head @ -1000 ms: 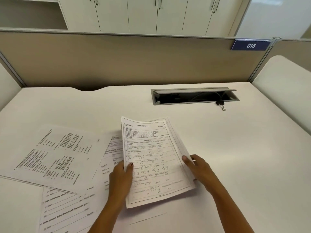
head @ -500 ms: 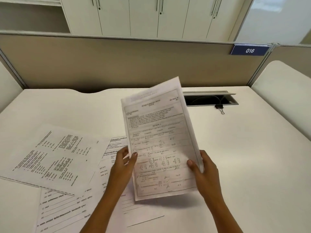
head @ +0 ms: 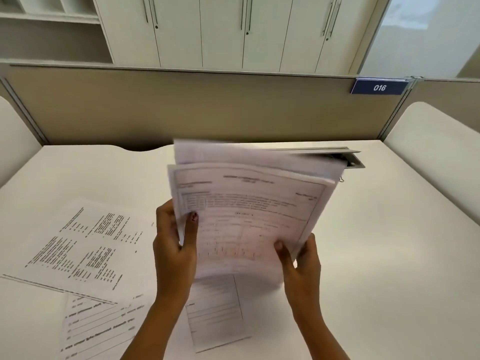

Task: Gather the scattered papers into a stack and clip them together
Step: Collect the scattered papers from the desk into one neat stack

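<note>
Behind the desk stand tall white cabinet doors (head: 207, 29) and a beige fabric partition (head: 181, 107) along the back edge. The smooth white desk top (head: 389, 255) carries everything.

The largest loose piece is a white printed sheet with columns of dense text (head: 85, 245). It lies flat toward the left edge, with its long axis on a diagonal. A ruled form sheet (head: 98, 331) sits partly under it at the front left corner. Another lined sheet (head: 215, 315) lies flat between your forearms at the front edge.

You hold a thin sheaf of white printed exam pages (head: 246, 216) off the desk at its middle. The pages are fanned, bowed and blurred. Your left hand (head: 174, 245) pinches the sheaf's left side with the thumb on the front. Your right hand (head: 301, 258) grips its lower right corner in the same way.

All three flat sheets lie to the left of and below the sheaf, so your left hand is the nearer one for them. They look limp and slippery, and I judge that sliding them together will work better than lifting them by a corner.

A grey metal cable tray with a raised lid (head: 355, 162) is set in near the back right corner. A dark blue plate reading 016 (head: 379, 87) hangs on the partition. Just past the sheaf's right corner a small wire loop (head: 341, 179) shows. It may belong to the clip, but it is too small to tell.
</note>
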`<state>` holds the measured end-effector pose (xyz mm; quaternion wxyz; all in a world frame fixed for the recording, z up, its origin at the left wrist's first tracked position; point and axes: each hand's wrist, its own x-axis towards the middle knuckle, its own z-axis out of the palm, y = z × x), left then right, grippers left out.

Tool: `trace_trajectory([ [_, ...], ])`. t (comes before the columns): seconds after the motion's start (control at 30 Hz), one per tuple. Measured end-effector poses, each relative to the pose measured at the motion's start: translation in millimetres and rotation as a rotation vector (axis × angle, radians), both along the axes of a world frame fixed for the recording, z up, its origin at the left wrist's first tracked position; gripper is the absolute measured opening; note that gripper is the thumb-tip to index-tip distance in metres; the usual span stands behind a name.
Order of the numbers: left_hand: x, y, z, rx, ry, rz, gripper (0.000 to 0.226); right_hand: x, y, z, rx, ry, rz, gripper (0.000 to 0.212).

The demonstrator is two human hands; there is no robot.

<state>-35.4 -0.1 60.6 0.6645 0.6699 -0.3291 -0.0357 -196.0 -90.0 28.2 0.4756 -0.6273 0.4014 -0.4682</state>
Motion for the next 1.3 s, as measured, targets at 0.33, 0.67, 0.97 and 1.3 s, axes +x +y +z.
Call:
trace_trajectory([
  [0.33,-14.5,3.1,-11.7,-0.043,-0.023,0.063,0.016,5.2,10.2,-3.6,-0.039,-0.103,0.000,0.022],
  [0.67,-12.4,5.1,-54.3,0.136,0.092,-0.015,0.038,8.6,9.7,-35.2,0.042,0.011,0.002,0.018],
  [0.97,1.3,22.8,-42.7,0.178,-0.128,0.029,0.027,9.3,12.9,-27.6,-0.067,0.081,0.013,0.010],
  [1.3,21.7,69.8,-39.5,0.183,0.095,0.095,0.023,16.0,32.6,-21.1,-0.004,0.146,0.126,0.014],
])
